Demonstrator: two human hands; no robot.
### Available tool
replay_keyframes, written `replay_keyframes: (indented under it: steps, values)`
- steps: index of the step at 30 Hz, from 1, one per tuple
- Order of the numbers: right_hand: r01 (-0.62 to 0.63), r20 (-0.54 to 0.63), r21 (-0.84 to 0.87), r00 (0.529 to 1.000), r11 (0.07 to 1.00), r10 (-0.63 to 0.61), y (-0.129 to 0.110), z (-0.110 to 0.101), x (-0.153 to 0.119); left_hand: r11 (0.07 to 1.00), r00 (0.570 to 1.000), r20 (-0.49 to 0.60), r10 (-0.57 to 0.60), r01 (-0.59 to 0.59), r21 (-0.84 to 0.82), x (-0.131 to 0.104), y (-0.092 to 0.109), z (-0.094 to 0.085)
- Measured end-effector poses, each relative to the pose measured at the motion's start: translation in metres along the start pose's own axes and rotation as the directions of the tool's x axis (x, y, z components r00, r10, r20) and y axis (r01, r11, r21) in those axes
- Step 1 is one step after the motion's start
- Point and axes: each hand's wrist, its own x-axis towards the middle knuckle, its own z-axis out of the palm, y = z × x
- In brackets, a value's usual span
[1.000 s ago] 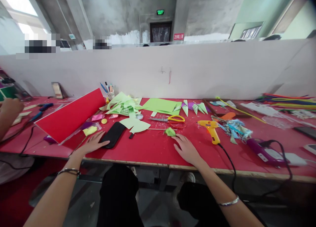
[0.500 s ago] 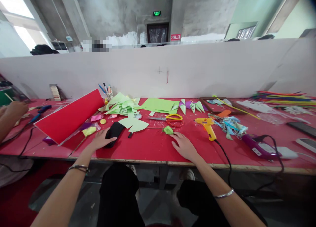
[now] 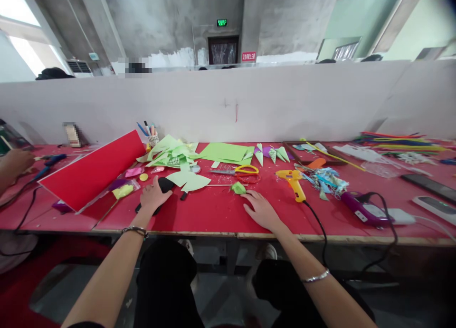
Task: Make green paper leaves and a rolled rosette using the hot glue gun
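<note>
My left hand (image 3: 152,196) lies over a black phone-like slab (image 3: 166,185), thumb along its right side and fingers over its top, gripping it against the red table. Much of the slab is hidden under the palm. My right hand (image 3: 261,209) rests on the table with fingers stretched out, fingertips at a small green crumpled paper bud (image 3: 238,188). A thin stick runs left from the bud. Beyond the slab is a pale green paper cutout (image 3: 190,180). Scissors with yellow handles (image 3: 246,169) lie behind the bud.
A yellow glue gun (image 3: 294,181) with a black cord lies right of my right hand. Green paper scraps (image 3: 174,153), green sheets (image 3: 226,153) and paper cones (image 3: 272,155) lie behind. A red board (image 3: 96,171) leans at left, near another person's hand (image 3: 16,165).
My left hand has moved from the slab's left side to over it, and the slab has turned and shifted left. My right hand stays by the green bud. The view has shifted slightly right.
</note>
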Motion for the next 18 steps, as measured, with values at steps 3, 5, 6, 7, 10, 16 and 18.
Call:
replay_keyframes:
  steps: [3, 5, 6, 7, 10, 16, 18]
  values:
    - [0.0, -0.002, -0.003, 1.0, 1.0, 0.0, 0.0, 0.0, 0.0, 0.979, 0.971, -0.123, 0.204, -0.202, 0.03, -0.016, 0.015, 0.0]
    - [0.003, -0.004, -0.006, 1.0, 1.0, -0.003, -0.001, 0.0, 0.0, 0.918, 0.909, -0.144, 0.391, -0.396, -0.011, -0.029, 0.03, 0.001]
    - [0.003, -0.006, -0.007, 1.0, 1.0, -0.003, -0.002, 0.0, 0.0, 0.881, 0.874, -0.143, 0.464, -0.472, -0.03, -0.034, 0.038, 0.001]
    - [0.002, -0.009, -0.007, 1.0, 1.0, -0.003, -0.002, 0.0, 0.0, 0.86, 0.854, -0.147, 0.498, -0.509, -0.043, -0.038, 0.047, 0.001]
    - [-0.003, -0.014, 0.0, 1.0, 1.0, 0.003, -0.003, 0.0, 0.001, 0.867, 0.862, -0.135, 0.489, -0.497, -0.032, -0.039, 0.07, 0.001]
    - [0.0, -0.025, 0.01, 1.0, 1.0, 0.001, -0.003, -0.002, 0.0, 0.888, 0.888, -0.05, 0.458, -0.459, -0.03, -0.021, 0.094, 0.008]
    - [-0.002, -0.023, 0.003, 1.0, 1.0, 0.002, -0.004, -0.002, 0.0, 0.892, 0.893, -0.034, 0.449, -0.45, -0.052, -0.017, 0.095, 0.008]
